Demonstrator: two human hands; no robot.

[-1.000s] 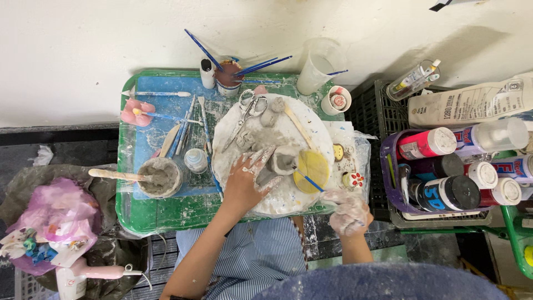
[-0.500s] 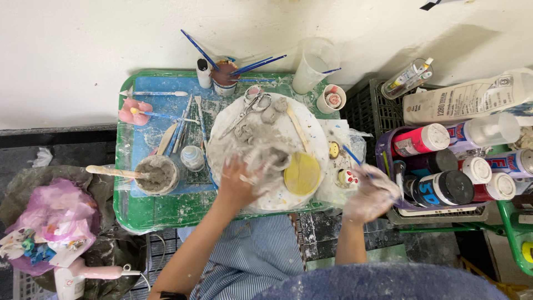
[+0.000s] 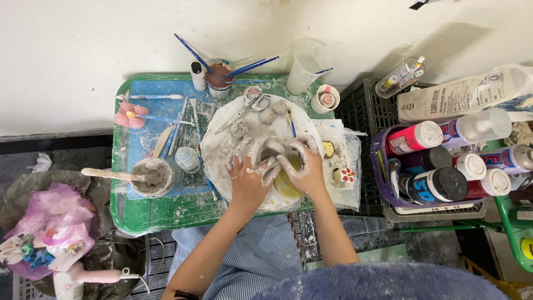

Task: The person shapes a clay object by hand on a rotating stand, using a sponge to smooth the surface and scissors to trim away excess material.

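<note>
2 hands (image 3: 275, 172), 1 scissors (image 3: 248, 109) (approx. 6 paint btls (image 3: 438, 186))

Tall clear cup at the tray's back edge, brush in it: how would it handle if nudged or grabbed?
The clear cup looks thin-walled plastic, so probably light and easy to squash. It is tall and narrows toward its base, with a blue brush leaning over its rim, so a sideways push may well tip it. Its clay-smeared walls might be slippery.

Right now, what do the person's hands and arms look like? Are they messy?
Yes, messy. Both the left hand and the right hand are bare, with no gloves, and smeared with wet grey clay, thickest on the fingers. The forearms are bare too, with no sleeves showing. A blue-and-white striped apron lies over the lap below the arms.
</note>
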